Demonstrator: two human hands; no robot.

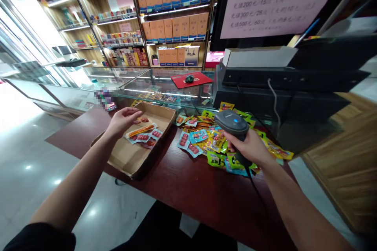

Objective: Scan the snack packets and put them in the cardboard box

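Your right hand [247, 147], right of centre in the frame, grasps a dark gray corded scanner [231, 122] above a pile of glossy, colourful plastic snack packets [215, 139]. At centre-left, your left hand [122, 122], loosely curled, hovers over a shallow brown cardboard box [125, 159] holding several packets; whether its fingers pinch anything, you cannot tell.

"What's on the glass counter [137, 81]?"

"A black mouse [189, 79], lying on a red mat [205, 80]."

"And behind it?"

"Shelves [176, 11] lined with orange boxes [176, 27]. A printed sheet [265, 6] hangs across the dark monitor [223, 6] on the right."
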